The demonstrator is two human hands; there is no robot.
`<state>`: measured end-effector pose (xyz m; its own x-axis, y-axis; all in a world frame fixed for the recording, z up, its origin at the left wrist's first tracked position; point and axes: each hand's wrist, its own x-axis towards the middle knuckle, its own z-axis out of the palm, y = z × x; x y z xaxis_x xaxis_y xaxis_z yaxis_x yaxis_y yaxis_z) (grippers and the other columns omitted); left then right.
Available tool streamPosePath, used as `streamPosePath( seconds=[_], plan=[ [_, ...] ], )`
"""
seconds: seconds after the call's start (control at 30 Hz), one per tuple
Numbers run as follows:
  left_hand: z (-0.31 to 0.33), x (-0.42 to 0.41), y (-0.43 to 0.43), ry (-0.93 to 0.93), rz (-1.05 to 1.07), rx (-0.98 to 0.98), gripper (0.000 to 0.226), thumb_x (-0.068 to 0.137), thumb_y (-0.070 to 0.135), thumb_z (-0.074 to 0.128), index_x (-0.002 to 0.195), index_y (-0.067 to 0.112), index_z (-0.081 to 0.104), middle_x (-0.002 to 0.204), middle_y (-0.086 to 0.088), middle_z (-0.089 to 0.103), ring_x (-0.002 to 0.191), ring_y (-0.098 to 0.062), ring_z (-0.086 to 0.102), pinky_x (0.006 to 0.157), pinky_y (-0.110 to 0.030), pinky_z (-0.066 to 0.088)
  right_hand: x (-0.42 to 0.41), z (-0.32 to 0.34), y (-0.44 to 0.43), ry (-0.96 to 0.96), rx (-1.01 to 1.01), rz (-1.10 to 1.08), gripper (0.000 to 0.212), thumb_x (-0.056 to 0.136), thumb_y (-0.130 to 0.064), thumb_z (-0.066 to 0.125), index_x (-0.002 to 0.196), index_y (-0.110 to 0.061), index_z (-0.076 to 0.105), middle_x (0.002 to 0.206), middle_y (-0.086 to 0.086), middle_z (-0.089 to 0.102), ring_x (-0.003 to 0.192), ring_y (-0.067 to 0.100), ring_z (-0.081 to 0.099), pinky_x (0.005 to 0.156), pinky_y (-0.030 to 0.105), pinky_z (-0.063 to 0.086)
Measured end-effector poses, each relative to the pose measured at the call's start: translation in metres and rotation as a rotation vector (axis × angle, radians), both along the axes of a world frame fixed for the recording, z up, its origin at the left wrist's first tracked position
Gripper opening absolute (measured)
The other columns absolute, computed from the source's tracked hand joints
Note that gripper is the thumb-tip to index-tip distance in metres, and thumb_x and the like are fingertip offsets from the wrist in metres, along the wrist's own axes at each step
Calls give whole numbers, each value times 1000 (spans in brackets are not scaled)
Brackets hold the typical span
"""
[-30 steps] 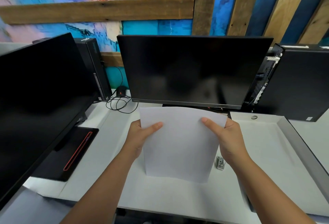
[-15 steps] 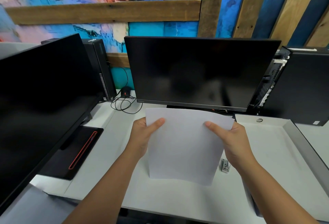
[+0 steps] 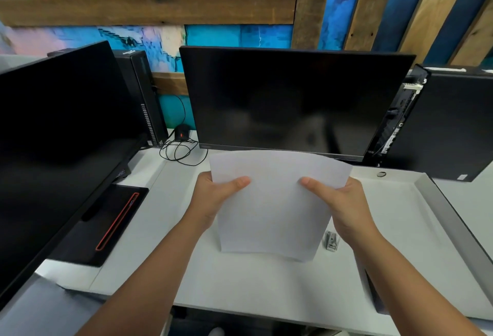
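Observation:
A blank white sheet of paper (image 3: 274, 207) is held up over the white desk (image 3: 240, 282), slightly bowed, its lower edge close to the desk surface. My left hand (image 3: 213, 197) grips its left edge, thumb on the front and fingers hidden behind. My right hand (image 3: 341, 202) grips the right edge the same way, thumb across the front.
A dark monitor (image 3: 293, 101) stands right behind the paper, another monitor (image 3: 58, 135) at the left. Black computer towers stand at back left (image 3: 144, 95) and right (image 3: 453, 122). A small metal clip (image 3: 330, 241) lies by my right wrist. A mouse (image 3: 182, 133) with coiled cable sits behind.
Both hands and the paper keep the same grip and pose. The camera view has shifted slightly, so the scene sits a little further right in frame.

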<state>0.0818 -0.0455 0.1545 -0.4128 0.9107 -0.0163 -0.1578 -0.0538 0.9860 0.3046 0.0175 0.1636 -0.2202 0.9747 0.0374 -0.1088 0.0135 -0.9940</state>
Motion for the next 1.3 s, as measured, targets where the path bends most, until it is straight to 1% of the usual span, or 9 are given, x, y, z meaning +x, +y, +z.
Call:
streamPosePath(
  seconds=[0.17, 0.37, 0.53, 0.63, 0.87, 1.0, 1.13, 1.23, 1.3],
  plan=[
    [-20, 10, -6, 6, 5, -137, 23, 51, 16, 82, 73, 15, 74, 77, 0, 76, 75, -21, 71, 70, -30, 57, -1, -27, -7, -99, -104, 23, 19, 72, -8, 80, 87, -16, 72, 93, 2, 76, 82, 17, 72, 69, 31, 53],
    [-23, 4, 1, -2, 1, -74, 20, 52, 12, 81, 70, 19, 76, 79, 3, 76, 74, -14, 72, 73, -29, 59, 1, -29, -2, -85, -80, 17, 21, 72, -8, 79, 92, -12, 72, 91, 1, 76, 83, 17, 72, 72, 30, 54],
    [-41, 13, -3, -17, 35, -163, 35, 45, 17, 86, 78, 12, 74, 81, -4, 76, 78, -25, 71, 79, -38, 57, 0, -47, -7, -124, -150, 22, 19, 70, -9, 81, 84, -19, 72, 90, 1, 76, 85, 22, 72, 78, 39, 56],
    [-41, 8, 3, -6, 17, -144, 31, 50, 14, 83, 80, 12, 73, 81, -3, 76, 77, -22, 71, 78, -34, 57, 2, -47, -1, -102, -149, 13, 21, 70, -9, 82, 86, -19, 72, 89, -1, 76, 83, 18, 72, 73, 34, 55],
    [-64, 14, 0, -9, 37, -231, 26, 62, 1, 84, 82, 14, 73, 81, -2, 76, 81, -26, 70, 81, -36, 56, -1, -73, -5, -189, -229, 18, 26, 72, -12, 81, 96, -15, 71, 94, 3, 75, 88, 22, 71, 80, 38, 56],
    [-58, 7, 8, 12, 38, -220, 26, 66, 1, 82, 87, 12, 73, 91, -8, 75, 86, -27, 71, 84, -38, 55, -3, -67, 4, -183, -214, 35, 26, 72, -12, 80, 97, -14, 70, 94, 3, 75, 86, 21, 71, 77, 35, 56],
    [-41, -1, 18, 19, 23, -166, 23, 67, 1, 81, 85, 13, 74, 88, -7, 76, 83, -27, 71, 83, -40, 56, -3, -61, 17, -251, -218, 41, 26, 70, -15, 82, 93, -14, 70, 92, 4, 74, 83, 24, 71, 78, 41, 58],
    [-25, -11, 30, 34, 18, -97, 25, 66, -1, 80, 87, 14, 74, 85, -3, 76, 81, -23, 70, 79, -35, 56, 1, -54, 30, -360, -191, 78, 33, 69, -17, 82, 98, -11, 69, 93, 5, 74, 80, 22, 71, 72, 36, 58],
    [-10, -17, 40, 74, 16, -52, 28, 69, -3, 78, 90, 14, 72, 86, 1, 75, 80, -18, 70, 75, -30, 57, 3, -47, 37, -431, -158, 116, 33, 68, -17, 82, 98, -11, 70, 93, 6, 74, 81, 23, 72, 77, 41, 58]
  ],
)
